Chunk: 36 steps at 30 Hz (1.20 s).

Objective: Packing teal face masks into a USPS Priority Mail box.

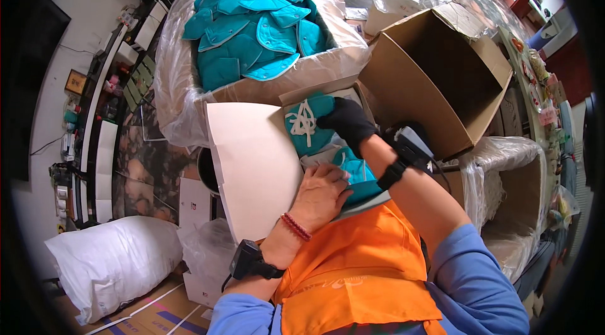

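An open carton [296, 92] with a wide white flap [252, 158] stands right before me, with teal padded fabric pieces inside. A teal pad with bunched white ties [307, 128] lies at its far left, pinched at the right edge by my right hand [346, 122], which wears a black glove. My bare left hand [318, 195] rests over the near part of the carton, fingers apart, beside another teal fabric piece [356, 168]. Part of what lies under its palm is hidden.
Beyond, a large plastic-lined box [233, 90] is heaped with teal pads [252, 26]. An open brown carton [435, 77] stands at right, above a plastic-lined box [504, 209]. At lower left lies a stuffed white sack [120, 259]. A black shelf unit [107, 114] lines the left wall.
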### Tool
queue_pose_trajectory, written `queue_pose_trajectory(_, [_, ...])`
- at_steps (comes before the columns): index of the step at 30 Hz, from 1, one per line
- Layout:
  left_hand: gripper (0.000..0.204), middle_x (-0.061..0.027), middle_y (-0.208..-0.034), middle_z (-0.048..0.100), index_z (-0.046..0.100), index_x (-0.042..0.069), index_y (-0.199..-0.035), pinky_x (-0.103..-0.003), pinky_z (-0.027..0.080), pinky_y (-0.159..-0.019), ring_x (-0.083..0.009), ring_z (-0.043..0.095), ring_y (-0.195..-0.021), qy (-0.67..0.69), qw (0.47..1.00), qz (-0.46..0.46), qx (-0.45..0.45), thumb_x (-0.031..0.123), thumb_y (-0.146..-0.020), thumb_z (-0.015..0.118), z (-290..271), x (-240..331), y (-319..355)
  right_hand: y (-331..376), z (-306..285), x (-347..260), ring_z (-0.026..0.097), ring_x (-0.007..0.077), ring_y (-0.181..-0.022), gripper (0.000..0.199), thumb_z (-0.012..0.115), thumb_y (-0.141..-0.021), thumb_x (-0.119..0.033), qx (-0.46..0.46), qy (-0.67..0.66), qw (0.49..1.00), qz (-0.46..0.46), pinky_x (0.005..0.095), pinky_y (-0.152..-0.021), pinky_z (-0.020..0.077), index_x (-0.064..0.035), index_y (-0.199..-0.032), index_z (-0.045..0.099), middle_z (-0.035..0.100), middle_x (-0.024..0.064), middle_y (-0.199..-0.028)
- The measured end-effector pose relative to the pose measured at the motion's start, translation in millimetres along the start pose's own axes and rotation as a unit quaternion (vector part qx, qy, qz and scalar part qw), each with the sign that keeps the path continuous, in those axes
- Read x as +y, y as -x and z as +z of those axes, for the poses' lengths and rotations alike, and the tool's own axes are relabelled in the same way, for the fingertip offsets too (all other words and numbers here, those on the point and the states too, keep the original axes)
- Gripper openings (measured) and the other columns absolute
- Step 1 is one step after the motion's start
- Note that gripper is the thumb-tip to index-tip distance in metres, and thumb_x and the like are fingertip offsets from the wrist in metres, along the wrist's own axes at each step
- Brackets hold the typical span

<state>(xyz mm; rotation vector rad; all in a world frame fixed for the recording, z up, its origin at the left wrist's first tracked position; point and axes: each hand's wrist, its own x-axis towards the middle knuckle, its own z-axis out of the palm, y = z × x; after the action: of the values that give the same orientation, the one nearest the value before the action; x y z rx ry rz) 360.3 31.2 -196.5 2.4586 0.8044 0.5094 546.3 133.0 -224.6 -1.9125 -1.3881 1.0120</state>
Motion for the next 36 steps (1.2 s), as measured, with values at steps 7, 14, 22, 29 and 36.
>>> queue_pose_trajectory(7, [0.019,-0.0094,-0.100,0.068,0.067,0.008,-0.101,-0.037,0.052,-0.082,-0.0310,0.066,-0.094,0.171,0.985,0.007,-0.027,0.009,-0.083,0.072,-7,10,8,58,-65,-74,0.068,0.0416,-0.095,0.040,0.072,-0.086,-0.025,0.040,0.151,0.965,-0.210,0.0469,-0.079,0.0540,-0.0083,-0.121,0.059,0.069,0.0255,-0.095])
queue_pose_trajectory(14, [0.014,-0.0013,-0.092,0.067,0.068,0.001,-0.102,-0.027,0.049,-0.077,-0.0090,0.060,-0.087,0.445,0.878,-0.137,-0.109,0.010,-0.091,0.070,-27,20,-10,59,-95,-58,0.068,0.0375,-0.097,0.029,0.070,-0.086,-0.023,0.137,0.191,0.910,-0.342,0.0440,-0.083,0.0549,-0.0049,-0.108,0.068,0.070,0.0199,-0.105])
queue_pose_trajectory(22, [0.024,-0.0138,-0.134,0.056,0.052,0.004,-0.104,-0.046,0.049,-0.098,-0.0373,0.060,-0.115,0.048,0.998,-0.006,0.049,0.008,-0.088,0.070,17,-2,-27,70,-88,-73,0.069,0.0343,-0.091,0.026,0.068,-0.085,-0.028,0.227,0.160,0.930,-0.241,0.0444,-0.077,0.0547,-0.0093,-0.102,0.071,0.070,0.0153,-0.099])
queue_pose_trajectory(29, [0.017,-0.0116,-0.134,0.055,0.064,0.005,-0.098,-0.044,0.053,-0.093,-0.0334,0.064,-0.110,0.016,0.997,-0.073,-0.027,0.016,-0.087,0.070,11,-14,-52,70,-94,-56,0.071,0.0344,-0.085,0.026,0.072,-0.086,-0.019,0.222,0.261,0.910,-0.233,0.0392,-0.074,0.0568,-0.0110,-0.111,0.069,0.071,0.0156,-0.094])
queue_pose_trajectory(36, [0.016,-0.0037,-0.118,0.059,0.071,0.006,-0.096,-0.044,0.055,-0.085,-0.0277,0.067,-0.100,0.040,0.993,-0.110,-0.015,0.015,-0.083,0.073,19,-14,-46,73,-100,-41,0.071,0.0324,-0.083,0.051,0.064,-0.088,-0.002,0.143,0.212,0.939,-0.229,0.0396,-0.075,0.0572,-0.0171,-0.136,0.059,0.070,0.0166,-0.095])
